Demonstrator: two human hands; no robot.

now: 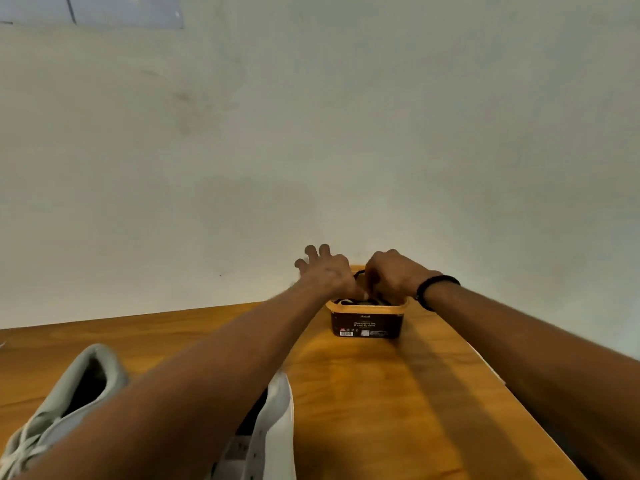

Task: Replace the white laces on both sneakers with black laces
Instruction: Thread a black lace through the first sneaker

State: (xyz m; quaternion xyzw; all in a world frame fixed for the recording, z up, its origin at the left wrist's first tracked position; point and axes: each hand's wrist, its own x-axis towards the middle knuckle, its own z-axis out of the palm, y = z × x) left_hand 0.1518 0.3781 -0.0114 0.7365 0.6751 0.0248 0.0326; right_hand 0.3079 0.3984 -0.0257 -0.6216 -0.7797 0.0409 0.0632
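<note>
We count two sneakers: one (69,400) at the left that has white laces (26,441), and one (266,427) partly hidden under the left arm. We see one tub (367,322) on one table (381,393), with black laces (349,301) inside; their number we cannot tell. We count two hands, the left (323,271) and the right (394,275), and one black wristband (434,285).

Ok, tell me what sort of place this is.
Probably a room in a home: a wooden table pushed against a plain pale wall, with a reused food tub and sneakers on it.
</note>
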